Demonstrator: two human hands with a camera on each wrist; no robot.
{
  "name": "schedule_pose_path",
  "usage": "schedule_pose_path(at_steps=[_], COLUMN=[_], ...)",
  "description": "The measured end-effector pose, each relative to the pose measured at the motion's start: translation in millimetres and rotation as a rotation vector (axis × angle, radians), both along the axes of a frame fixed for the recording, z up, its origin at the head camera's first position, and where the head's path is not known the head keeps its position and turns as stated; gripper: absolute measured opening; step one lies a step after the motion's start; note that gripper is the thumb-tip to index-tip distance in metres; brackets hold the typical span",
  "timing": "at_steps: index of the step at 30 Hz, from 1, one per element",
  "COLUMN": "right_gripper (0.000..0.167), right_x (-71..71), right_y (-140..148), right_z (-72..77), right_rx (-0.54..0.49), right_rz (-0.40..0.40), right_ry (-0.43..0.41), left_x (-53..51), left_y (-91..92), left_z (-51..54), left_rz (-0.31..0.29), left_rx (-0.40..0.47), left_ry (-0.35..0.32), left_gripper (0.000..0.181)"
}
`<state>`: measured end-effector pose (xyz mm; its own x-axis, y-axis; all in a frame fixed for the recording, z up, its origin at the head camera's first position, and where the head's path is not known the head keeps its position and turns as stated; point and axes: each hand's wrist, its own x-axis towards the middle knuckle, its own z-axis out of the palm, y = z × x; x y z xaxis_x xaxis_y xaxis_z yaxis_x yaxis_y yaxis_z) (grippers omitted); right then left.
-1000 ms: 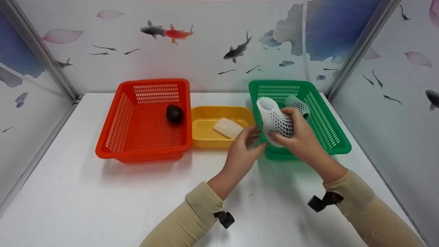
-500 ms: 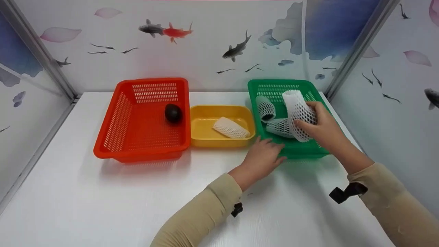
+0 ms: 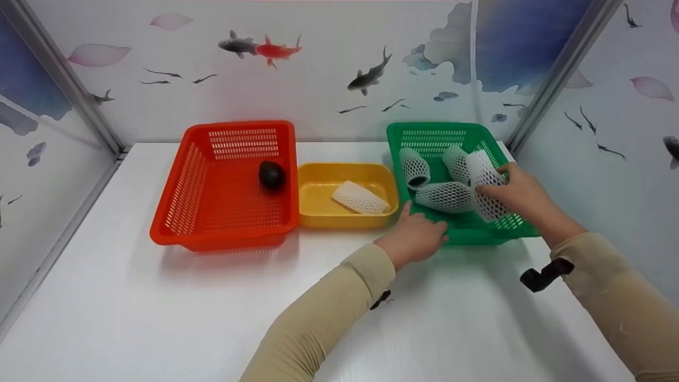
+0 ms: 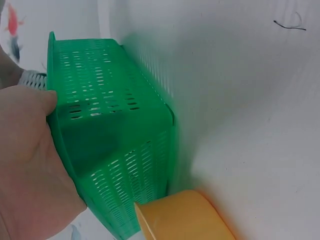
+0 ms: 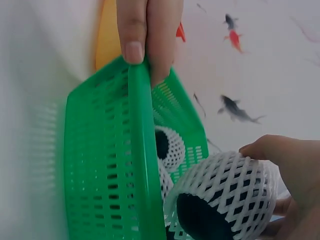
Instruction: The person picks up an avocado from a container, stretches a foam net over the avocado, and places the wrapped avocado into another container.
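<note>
My right hand (image 3: 525, 193) holds a dark avocado in a white foam net (image 3: 485, 185) over the right side of the green basket (image 3: 435, 127). In the right wrist view, the avocado's dark end shows through the open end of the foam net (image 5: 245, 190), with fingers and thumb around it. My left hand (image 3: 416, 236) grips the basket's front rim near its left corner, thumb outside. Inside the basket lie several other netted avocados, among them one at the left (image 3: 415, 167), one at the front (image 3: 444, 197) and one at the back (image 3: 456, 163).
Left of the green basket is a yellow tray (image 3: 347, 220) with an empty-looking white foam net (image 3: 360, 198). Farther left stands a red basket (image 3: 223, 236) holding a bare dark avocado (image 3: 271, 175). White panels surround the white table (image 3: 212, 318).
My right hand has moved right, carrying the netted avocado from the basket's left side to its right. My left hand has come down from beside that avocado onto the green basket's front rim.
</note>
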<state>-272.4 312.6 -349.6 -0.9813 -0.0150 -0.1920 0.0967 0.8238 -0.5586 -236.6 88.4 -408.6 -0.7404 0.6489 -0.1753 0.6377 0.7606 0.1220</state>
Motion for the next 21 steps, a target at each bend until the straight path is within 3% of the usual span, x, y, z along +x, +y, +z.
schedule_pose_path(at_steps=[8,17,21], right_gripper=[0.081,0.060,0.058], right_x=[-8.6,-13.2,-14.3], right_y=[11.3,15.3,14.8], right_z=[-5.0,-25.6,-26.1], right_rx=[0.151,0.330,0.360], right_rz=[0.016,0.067,0.085], right_ry=[-0.034,-0.024,-0.039], left_x=[-1.4,-1.2,-0.6], left_y=[1.1,2.6,3.2], left_z=[-1.5,0.8,2.6], left_rz=[0.009,0.019,0.020], left_rx=[-0.008,-0.038,-0.042], left_ry=[0.016,-0.026,-0.019], left_gripper=[0.044,0.044,0.045])
